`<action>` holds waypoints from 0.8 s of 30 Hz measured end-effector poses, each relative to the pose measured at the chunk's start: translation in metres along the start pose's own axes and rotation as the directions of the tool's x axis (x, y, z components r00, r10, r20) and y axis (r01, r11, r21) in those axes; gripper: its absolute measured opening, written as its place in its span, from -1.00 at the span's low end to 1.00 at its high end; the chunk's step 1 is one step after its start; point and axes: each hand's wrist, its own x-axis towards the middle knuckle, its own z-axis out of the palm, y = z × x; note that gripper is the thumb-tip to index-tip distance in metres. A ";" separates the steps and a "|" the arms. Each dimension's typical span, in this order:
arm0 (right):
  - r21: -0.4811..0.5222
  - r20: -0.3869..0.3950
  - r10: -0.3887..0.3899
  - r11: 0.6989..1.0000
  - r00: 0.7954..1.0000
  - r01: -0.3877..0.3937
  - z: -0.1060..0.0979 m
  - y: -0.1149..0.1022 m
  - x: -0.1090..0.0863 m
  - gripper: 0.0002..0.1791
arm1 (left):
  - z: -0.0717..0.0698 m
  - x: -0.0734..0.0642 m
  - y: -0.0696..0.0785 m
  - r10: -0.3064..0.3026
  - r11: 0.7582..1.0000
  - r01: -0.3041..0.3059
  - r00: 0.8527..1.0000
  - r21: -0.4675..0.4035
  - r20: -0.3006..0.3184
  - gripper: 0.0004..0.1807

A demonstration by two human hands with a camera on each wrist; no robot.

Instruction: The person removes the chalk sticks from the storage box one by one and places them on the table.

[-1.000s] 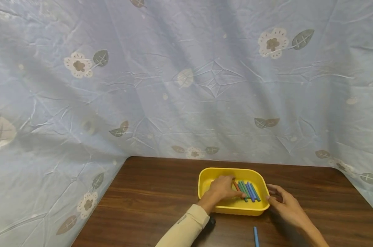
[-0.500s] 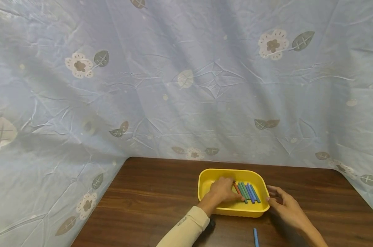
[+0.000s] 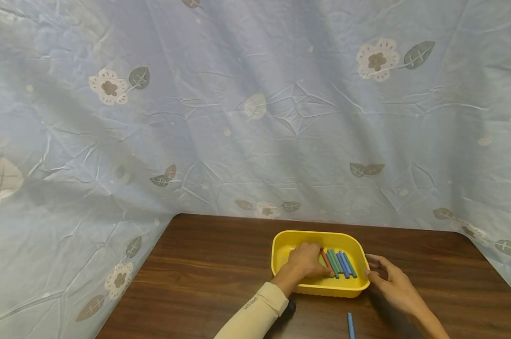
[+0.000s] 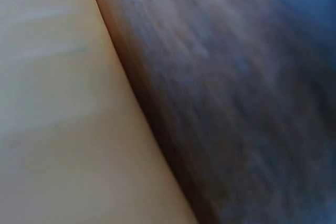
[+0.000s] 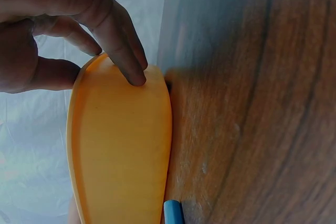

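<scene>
In the head view, a shallow yellow tray [image 3: 323,291] holds a row of slim coloured sticks like crayons: several green and blue ones [image 3: 341,263] and a red one [image 3: 326,261] on the row's left. My left hand [image 3: 305,261] reaches inside, fingertips at the red stick's far end and thumb at its near end. My right hand [image 3: 394,285] holds the tray's right end. The right wrist view shows its fingers [image 5: 123,51] bent onto the tray's outer wall [image 5: 118,140] and the thumb at the rim. Only a sleeve [image 4: 68,103] and blurred background show in the left wrist view.
A single blue stick [image 3: 350,325] lies on the brown wooden table [image 3: 213,273] in front of the tray. Something small and black [image 3: 290,308] shows beside the left sleeve. A flowered cloth [image 3: 255,141] hangs behind the table and along its left side.
My left thumb has shifted slightly down and left, and more of the red stick shows beside the green ones. The right hand and the tray stay in place.
</scene>
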 end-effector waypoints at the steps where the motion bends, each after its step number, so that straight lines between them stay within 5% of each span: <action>1: -0.002 -0.002 0.000 1.000 1.000 0.000 0.000 0.000 0.000 -0.28 | 0.000 0.000 0.000 -0.003 1.000 0.003 1.000 0.001 0.003 -0.42; 24: -0.023 -0.017 -0.020 1.000 1.000 0.019 0.001 -0.002 -0.002 -0.31 | -0.009 -0.006 0.000 0.044 0.998 -0.044 0.999 -0.048 -0.006 -0.29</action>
